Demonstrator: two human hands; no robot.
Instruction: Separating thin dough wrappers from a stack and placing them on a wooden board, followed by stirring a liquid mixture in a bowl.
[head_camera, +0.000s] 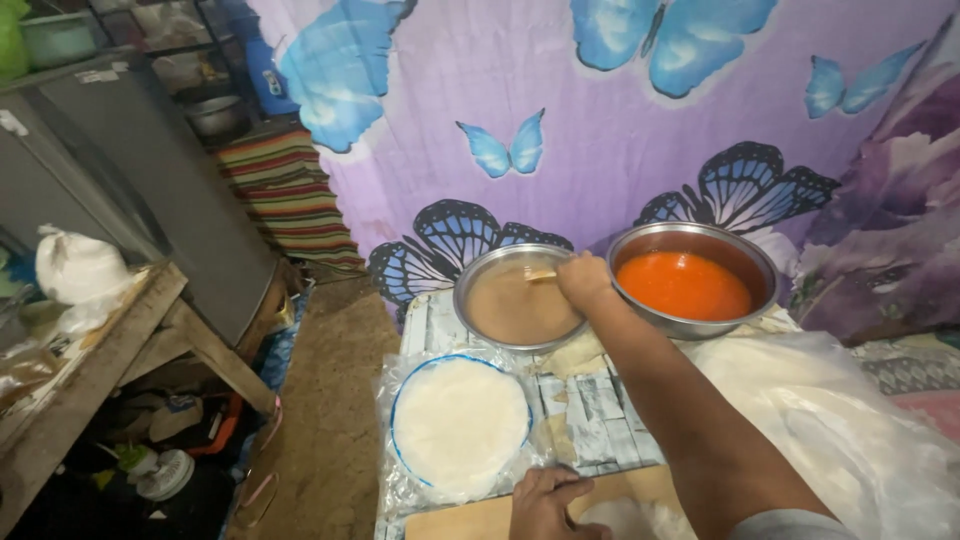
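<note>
My right hand (583, 281) reaches forward over the rim of a metal bowl of brown paste (518, 298) and grips a small wooden spatula (541, 274) whose tip is in the paste. Right beside it stands a second metal bowl with orange-red sauce (686, 284). My left hand (548, 503) rests near the bottom edge on a wooden board (470, 517), fingers bent, next to a thin white wrapper sheet (625, 519) lying on the board. A round stack of white wrappers (459, 421) sits on clear plastic left of centre.
A low table with a patterned top (590, 405) carries everything. Clear plastic sheeting (850, 420) covers its right side. A butterfly-print cloth (600, 120) hangs behind. To the left are a dirt floor (330, 420), a wooden bench (90, 370) and a grey cabinet (150, 180).
</note>
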